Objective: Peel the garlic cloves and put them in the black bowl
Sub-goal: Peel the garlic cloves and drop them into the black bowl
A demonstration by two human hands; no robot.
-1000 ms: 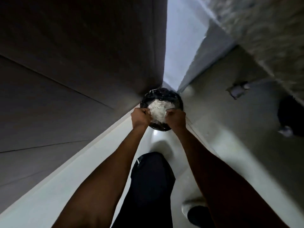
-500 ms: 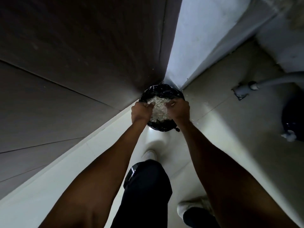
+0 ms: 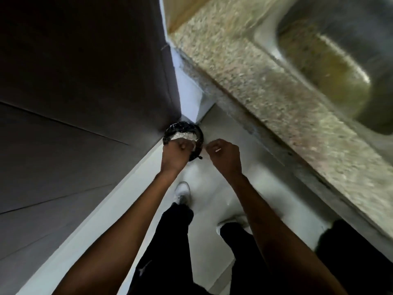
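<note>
Head view: a bin (image 3: 196, 133) lined with a black bag stands on the pale floor (image 3: 214, 128), in the corner where the dark cabinet (image 3: 85, 81) meets a white wall (image 3: 187, 86).

Contents: a whitish heap of what looks like garlic skins (image 3: 184, 135) fills the bin's mouth. No single clove can be told apart in it.

Left hand (image 3: 174, 154): held over the near rim of the bin, fingers curled inward over the skins. Whether it is gripping any of them cannot be told.

Right hand (image 3: 223, 154): just right of the bin and clear of it, fingers curled. A small pale fleck lies on the knuckles. Whether anything is held inside the fist cannot be told.

Right of the bin: a speckled stone counter (image 3: 265, 99) runs away from the corner, with a steel sink (image 3: 331, 60) set into it. Both are blurred.

Near side of the bin: dark trousers (image 3: 170, 241) and a white shoe (image 3: 182, 191) on the floor. A small pale logo shows on the left trouser leg; it is too small to read. No other writing is legible.

The black bowl cannot be identified in this view.
</note>
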